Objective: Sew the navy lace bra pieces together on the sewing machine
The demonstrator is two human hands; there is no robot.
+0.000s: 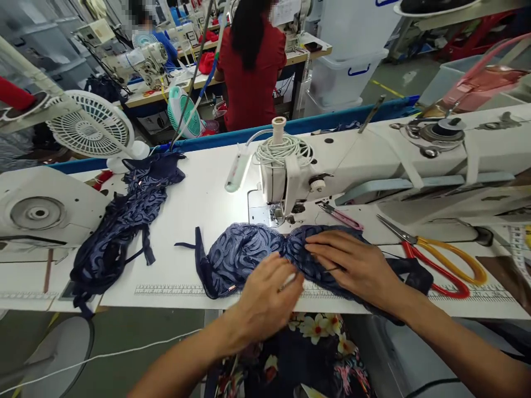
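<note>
A navy lace bra [244,251] lies across the white table's front, just before the sewing machine's needle and presser foot [277,213]. My left hand [269,296] is over the bra's lower middle, its fingers curled together. A small pale thing shows at its fingertips; what it is I cannot make out. My right hand [352,265] rests on the right cup with its fingers stretched out over the lace. Part of that cup is hidden under it. A dark strap and band trail off to the right, below my forearm.
Orange-and-red-handled scissors [435,257] and pink-handled snips [340,215] lie right of the needle. More navy lace bras [124,221] are heaped at left beside a white fan [91,124]. A ruler strip [166,290] runs along the front edge. A person in red [253,72] sits beyond.
</note>
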